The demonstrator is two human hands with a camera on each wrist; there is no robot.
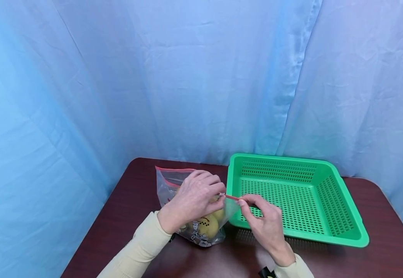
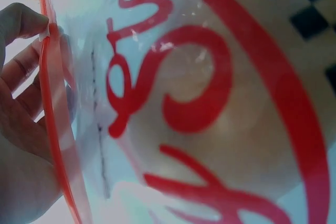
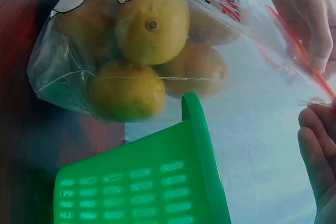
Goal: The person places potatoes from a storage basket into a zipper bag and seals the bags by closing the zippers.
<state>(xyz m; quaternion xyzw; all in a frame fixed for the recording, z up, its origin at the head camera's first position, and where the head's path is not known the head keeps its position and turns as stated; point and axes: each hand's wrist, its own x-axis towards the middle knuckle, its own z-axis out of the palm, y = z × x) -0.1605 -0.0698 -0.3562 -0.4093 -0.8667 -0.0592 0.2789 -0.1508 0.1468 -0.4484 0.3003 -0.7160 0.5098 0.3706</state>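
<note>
A clear zip bag [image 1: 162, 195] with a red zip edge and printed drawings stands on the table, holding several round yellow-orange fruits [image 3: 152, 40] that look like citrus. My left hand [image 1: 194, 197] reaches over the bag and pinches a small whitish slider [image 2: 45, 33] on the red zip strip [image 2: 50, 93]. Close by, the right hand [image 1: 265, 226] pinches the zip's right-hand end between thumb and forefinger. Left of the hands, the two red edges of the bag's mouth are apart. In the left wrist view, red lettering covers much of the bag's side.
A green perforated plastic basket [image 1: 354, 216] stands to the right, its left rim right beside the bag. Both are on a dark reddish-brown table [image 1: 118, 224]. Light blue curtains [image 1: 201, 85] hang behind and at the left.
</note>
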